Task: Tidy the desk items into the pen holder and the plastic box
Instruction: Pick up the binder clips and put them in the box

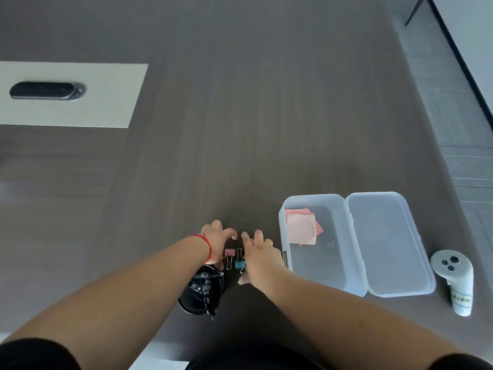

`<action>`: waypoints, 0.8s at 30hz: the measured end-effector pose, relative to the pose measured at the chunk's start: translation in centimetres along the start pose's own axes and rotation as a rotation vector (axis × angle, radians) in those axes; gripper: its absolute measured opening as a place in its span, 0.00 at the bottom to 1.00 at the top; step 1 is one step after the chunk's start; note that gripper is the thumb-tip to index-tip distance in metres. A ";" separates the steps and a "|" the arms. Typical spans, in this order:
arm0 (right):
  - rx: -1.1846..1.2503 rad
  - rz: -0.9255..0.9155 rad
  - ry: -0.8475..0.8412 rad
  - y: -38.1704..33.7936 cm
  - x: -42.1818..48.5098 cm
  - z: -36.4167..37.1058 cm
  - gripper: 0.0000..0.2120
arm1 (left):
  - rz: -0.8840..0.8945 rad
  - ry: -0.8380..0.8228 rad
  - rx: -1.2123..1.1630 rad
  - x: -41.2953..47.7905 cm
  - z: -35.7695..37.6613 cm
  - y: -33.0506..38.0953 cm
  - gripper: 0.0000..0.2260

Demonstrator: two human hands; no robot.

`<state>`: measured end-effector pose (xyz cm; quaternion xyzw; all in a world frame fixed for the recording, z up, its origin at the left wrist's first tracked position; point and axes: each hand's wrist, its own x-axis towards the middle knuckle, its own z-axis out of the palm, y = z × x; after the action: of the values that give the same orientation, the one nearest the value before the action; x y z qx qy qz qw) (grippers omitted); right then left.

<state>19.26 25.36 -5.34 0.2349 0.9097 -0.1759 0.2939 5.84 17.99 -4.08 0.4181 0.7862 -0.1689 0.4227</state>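
Reaching over the clips (234, 259), my left hand (217, 240) and right hand (257, 256) are both spread wide, gripping nothing, beside the plastic box (320, 263).

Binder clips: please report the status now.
Left hand and right hand open, over binder clips. Clips on desk. Plastic box open. Nothing blocking.

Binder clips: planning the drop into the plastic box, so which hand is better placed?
Probably right: the right hand sits between the binder clips and the open plastic box; the left hand is farther away.
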 end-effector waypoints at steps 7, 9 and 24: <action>0.186 -0.067 0.098 0.4 -0.2 0.9 0.35 | 0.016 0.029 -0.017 0.1 1.3 0.5 0.37; 0.215 -0.058 0.115 0.4 -0.1 0.7 0.29 | 0.016 0.032 0.007 0.3 1.3 0.9 0.37; 0.264 0.043 0.050 0.5 1.0 0.7 0.17 | -0.001 0.141 -0.130 1.9 1.6 2.1 0.11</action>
<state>19.13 25.75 -6.62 0.2952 0.8805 -0.2817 0.2414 7.83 19.23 -6.42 0.4001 0.8235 -0.0881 0.3924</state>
